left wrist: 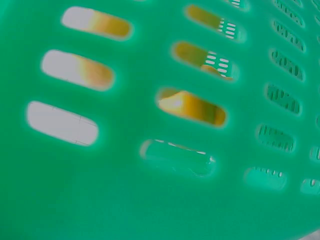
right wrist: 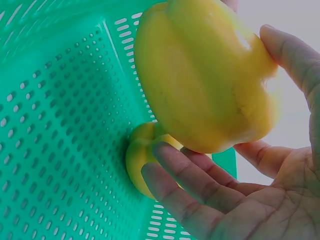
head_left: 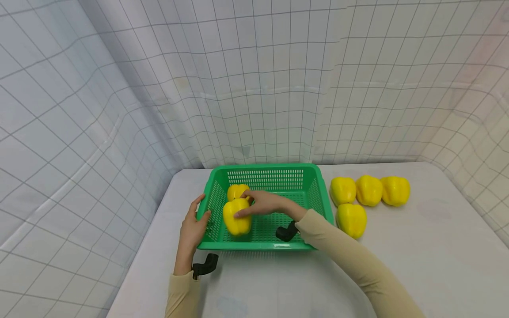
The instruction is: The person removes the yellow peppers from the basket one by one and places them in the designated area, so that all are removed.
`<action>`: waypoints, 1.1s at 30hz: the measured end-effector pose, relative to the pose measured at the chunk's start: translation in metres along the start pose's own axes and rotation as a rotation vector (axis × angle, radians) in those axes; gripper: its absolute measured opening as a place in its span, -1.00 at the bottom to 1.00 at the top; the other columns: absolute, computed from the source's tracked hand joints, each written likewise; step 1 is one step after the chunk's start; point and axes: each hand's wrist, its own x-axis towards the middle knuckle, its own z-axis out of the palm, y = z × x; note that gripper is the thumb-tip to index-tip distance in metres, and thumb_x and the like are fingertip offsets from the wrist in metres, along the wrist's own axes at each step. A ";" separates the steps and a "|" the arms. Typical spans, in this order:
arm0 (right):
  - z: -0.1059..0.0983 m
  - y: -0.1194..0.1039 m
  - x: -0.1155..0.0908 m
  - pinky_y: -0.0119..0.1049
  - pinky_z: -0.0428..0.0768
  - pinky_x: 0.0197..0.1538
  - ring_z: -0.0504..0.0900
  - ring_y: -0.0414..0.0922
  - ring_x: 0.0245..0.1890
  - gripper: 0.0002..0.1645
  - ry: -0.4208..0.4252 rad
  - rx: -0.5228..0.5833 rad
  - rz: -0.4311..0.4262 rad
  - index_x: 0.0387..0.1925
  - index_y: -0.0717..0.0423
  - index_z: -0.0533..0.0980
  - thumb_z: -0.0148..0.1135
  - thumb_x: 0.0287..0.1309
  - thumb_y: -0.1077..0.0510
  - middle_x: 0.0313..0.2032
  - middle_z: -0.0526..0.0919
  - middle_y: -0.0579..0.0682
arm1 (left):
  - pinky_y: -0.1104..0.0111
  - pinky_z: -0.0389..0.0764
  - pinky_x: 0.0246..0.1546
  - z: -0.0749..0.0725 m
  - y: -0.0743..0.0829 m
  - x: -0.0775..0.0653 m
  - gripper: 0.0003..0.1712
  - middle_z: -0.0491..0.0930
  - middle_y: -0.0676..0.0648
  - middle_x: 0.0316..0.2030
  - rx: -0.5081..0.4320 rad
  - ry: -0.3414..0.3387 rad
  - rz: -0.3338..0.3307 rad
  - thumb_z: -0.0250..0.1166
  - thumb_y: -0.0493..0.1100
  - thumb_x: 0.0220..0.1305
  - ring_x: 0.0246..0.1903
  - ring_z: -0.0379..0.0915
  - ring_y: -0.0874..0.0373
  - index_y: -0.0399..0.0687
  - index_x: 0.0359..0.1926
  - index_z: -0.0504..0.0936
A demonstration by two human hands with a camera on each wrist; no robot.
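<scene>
My right hand (head_left: 265,203) holds a yellow bell pepper (head_left: 235,223) between thumb and fingers, over the left part of a green plastic basket (head_left: 262,246). Behind that pepper, another yellow bell pepper (head_left: 237,191) lies in the basket's back left corner; it also shows below the fingers in the right wrist view (right wrist: 142,160). My left hand (head_left: 193,229) grips the basket's left rim, thumb over the edge and fingers along the outside. Only the perforated basket wall (left wrist: 120,165), with yellow showing through its slots, fills the left wrist view.
Right of the basket, three yellow bell peppers (head_left: 369,191) stand in a row on the white table (head_left: 429,247). A fourth bell pepper (head_left: 351,220) sits in front of them, close to the basket. A white grid-patterned curtain (head_left: 278,101) closes off the back and sides.
</scene>
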 end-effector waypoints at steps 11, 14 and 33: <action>-0.006 0.001 -0.010 -0.28 0.52 -0.16 0.56 -0.14 -0.16 -0.27 0.084 0.138 -0.026 0.14 0.07 0.34 0.34 0.05 -0.19 -0.10 0.54 -0.02 | 0.28 0.44 -0.50 0.000 -0.001 0.000 -0.40 0.48 -0.38 0.02 0.002 -0.007 -0.002 0.08 -0.12 0.40 -0.31 0.49 -0.10 0.16 0.42 0.18; -0.006 0.001 -0.012 -0.28 0.53 -0.15 0.56 -0.13 -0.15 -0.28 0.100 0.164 -0.032 0.14 0.08 0.34 0.35 0.05 -0.18 -0.10 0.54 -0.01 | 0.28 0.44 -0.50 0.000 -0.001 0.001 -0.40 0.48 -0.38 0.02 0.004 -0.008 0.000 0.08 -0.12 0.41 -0.32 0.49 -0.09 0.16 0.42 0.18; -0.012 -0.001 -0.027 -0.24 0.54 -0.25 0.54 -0.07 -0.31 -0.37 0.234 0.231 -0.075 0.00 0.12 0.38 0.37 0.03 -0.15 -0.24 0.56 0.02 | 0.27 0.43 -0.49 0.000 -0.001 0.001 -0.39 0.48 -0.39 0.03 0.002 -0.007 0.003 0.08 -0.13 0.41 -0.30 0.49 -0.10 0.15 0.42 0.18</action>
